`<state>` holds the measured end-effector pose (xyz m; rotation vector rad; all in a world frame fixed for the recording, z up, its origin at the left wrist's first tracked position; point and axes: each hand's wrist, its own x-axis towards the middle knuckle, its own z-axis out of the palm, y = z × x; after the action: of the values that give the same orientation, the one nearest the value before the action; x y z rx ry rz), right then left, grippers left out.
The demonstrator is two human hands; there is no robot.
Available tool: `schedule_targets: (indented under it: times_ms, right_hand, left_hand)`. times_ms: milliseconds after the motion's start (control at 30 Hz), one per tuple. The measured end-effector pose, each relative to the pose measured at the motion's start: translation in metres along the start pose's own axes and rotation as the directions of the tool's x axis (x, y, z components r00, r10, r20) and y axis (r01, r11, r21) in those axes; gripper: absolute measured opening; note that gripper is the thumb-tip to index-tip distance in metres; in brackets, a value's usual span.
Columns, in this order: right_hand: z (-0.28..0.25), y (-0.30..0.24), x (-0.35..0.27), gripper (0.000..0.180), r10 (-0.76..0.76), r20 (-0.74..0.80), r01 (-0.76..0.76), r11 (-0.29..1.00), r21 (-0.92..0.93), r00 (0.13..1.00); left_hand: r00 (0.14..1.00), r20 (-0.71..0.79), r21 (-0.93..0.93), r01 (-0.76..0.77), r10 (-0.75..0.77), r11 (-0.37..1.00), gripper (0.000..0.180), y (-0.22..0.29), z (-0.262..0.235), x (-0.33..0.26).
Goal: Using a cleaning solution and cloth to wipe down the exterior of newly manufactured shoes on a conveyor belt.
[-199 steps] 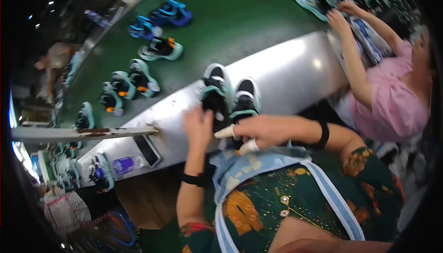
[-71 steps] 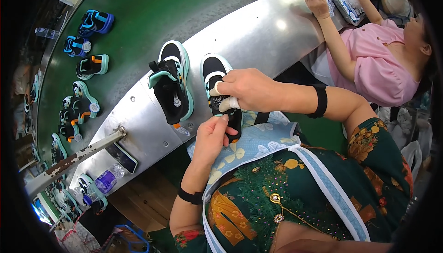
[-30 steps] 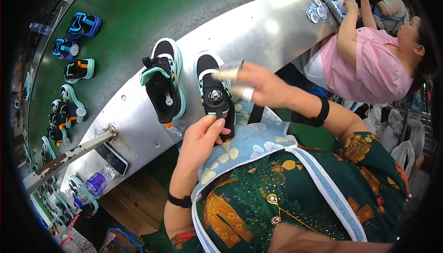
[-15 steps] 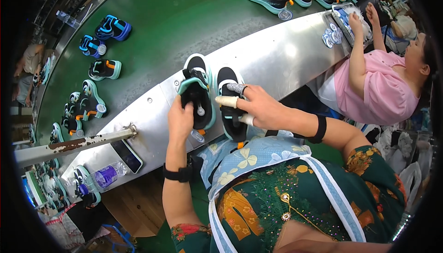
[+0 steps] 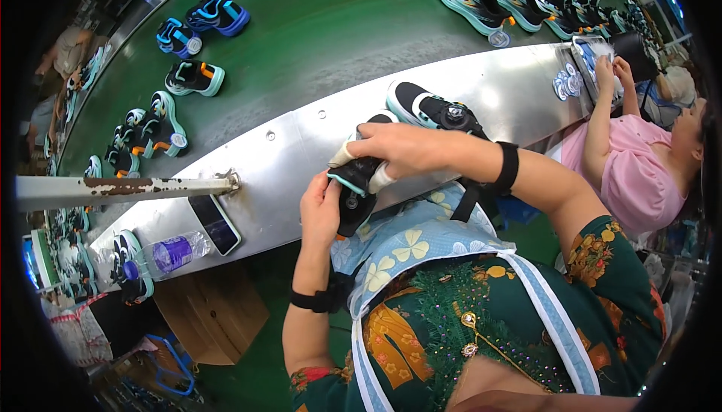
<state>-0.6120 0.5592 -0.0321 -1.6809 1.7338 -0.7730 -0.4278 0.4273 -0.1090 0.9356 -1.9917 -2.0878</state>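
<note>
Both hands work one black sneaker with a teal-edged sole (image 5: 359,186) at the near edge of the curved steel bench (image 5: 301,149): the right hand (image 5: 398,149) clamps its grip over the top, the left hand (image 5: 322,209) closes on the heel. A matching second sneaker (image 5: 432,107) lies at two o'clock. At nine o'clock sit a dark smartphone (image 5: 214,224) and a clear plastic bottle (image 5: 169,252), behind a rusty white bar (image 5: 120,186). Beyond runs a green conveyor belt (image 5: 316,28) carrying more shoes; a person in pink (image 5: 639,179) works at three o'clock.

A worker wears a dark green floral dress under a pale blue flowered apron, black bands on both wrists, and white tape on the right hand's (image 5: 406,152) fingers (image 5: 342,155).
</note>
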Motion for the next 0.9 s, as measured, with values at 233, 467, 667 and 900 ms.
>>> schedule_targets:
  times_ms: [233, 467, 667, 900]
  right_hand:
    - [-0.004, -0.029, 0.010, 0.051, 0.138, 0.225, -0.071, 0.957, -0.282, 0.964]
    - [0.006, -0.029, 0.003, 0.050, 0.151, 0.110, -0.105, 0.933, -0.344, 0.982]
    - [-0.023, -0.030, 0.004, 0.050, 0.114, 0.348, -0.135, 0.990, 0.037, 0.930]
    - [-0.012, -0.007, -0.021, 0.033, 0.421, 0.136, -0.424, 0.728, 0.539, 0.897]
  left_hand:
    - [0.979, -0.156, -0.361, 0.064, -0.128, 0.930, 0.025, 0.016, 0.013, -0.012]
    - [0.981, -0.067, 0.379, -0.146, 0.184, 0.914, 0.031, 0.054, 0.008, -0.045]
    - [0.995, 0.102, 0.534, -0.058, 0.003, 0.843, 0.043, 0.067, 0.007, -0.037]
    - [0.982, -0.005, 0.438, -0.168, 0.190, 0.883, 0.032, 0.049, 0.022, -0.040]
